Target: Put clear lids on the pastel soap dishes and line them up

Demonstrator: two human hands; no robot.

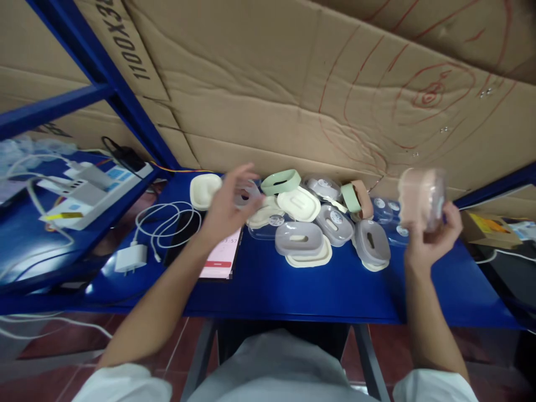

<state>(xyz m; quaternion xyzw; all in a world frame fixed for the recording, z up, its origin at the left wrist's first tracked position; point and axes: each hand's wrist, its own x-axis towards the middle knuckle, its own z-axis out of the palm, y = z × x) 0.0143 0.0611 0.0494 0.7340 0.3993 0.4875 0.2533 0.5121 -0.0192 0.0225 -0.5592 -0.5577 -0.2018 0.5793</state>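
Note:
My right hand (pixel 435 237) is raised at the right and grips a peach-coloured plastic box with a clear cover (pixel 421 195), slightly blurred. At the left, my left hand (pixel 230 209) hovers with fingers spread, near a cream dish (pixel 203 190) and a clear lid (pixel 249 194) partly behind its fingers. Whether it touches the lid I cannot tell. Between the hands lie a green oval ring (pixel 281 182), a cream oval tray (pixel 299 204), several clear lids with slots, such as one clear lid (pixel 288 245), and a peach ring (pixel 363 200) beside a green one.
A lit phone (pixel 218 267) lies under my left forearm. Left of it are a white charger (pixel 130 258) and its coiled cable (pixel 167 223). A loaded power strip (pixel 104 190) is at far left. Cardboard (pixel 259 100) walls the back; a small carton (pixel 489 230) is at right.

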